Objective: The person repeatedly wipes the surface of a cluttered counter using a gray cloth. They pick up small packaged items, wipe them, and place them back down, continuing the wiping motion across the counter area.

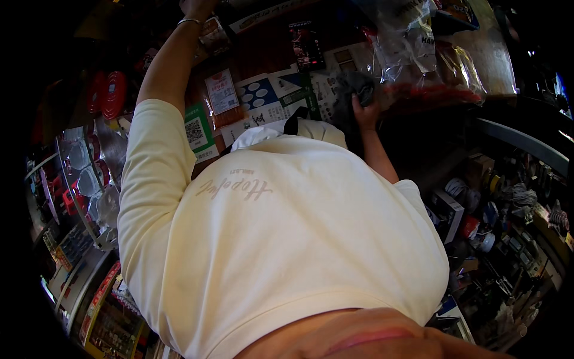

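At the upper edge, my left hand (197, 6) is partly cut off and dark, with a bracelet (188, 21) at its wrist. It is nearest to a brown clear-wrapped package (214, 36); what its fingers hold, if anything, is hidden. My right hand (367, 112) grips a crumpled dark cloth (356, 87) at the front edge of the wooden counter (264, 49). Between my arms lies a clear packet with a white label (223, 92). Printed sheets (264, 99) and a green card with a printed code (196, 130) lie flat beside it.
A phone with a lit screen (306, 46) lies farther back. Clear plastic bags (408, 40) and a bag with red contents (441, 83) cover the right side. Red plastic items (114, 94) are at left. Shelves with coiled cords (522, 195) stand at right, a metal rack (74, 193) at left.
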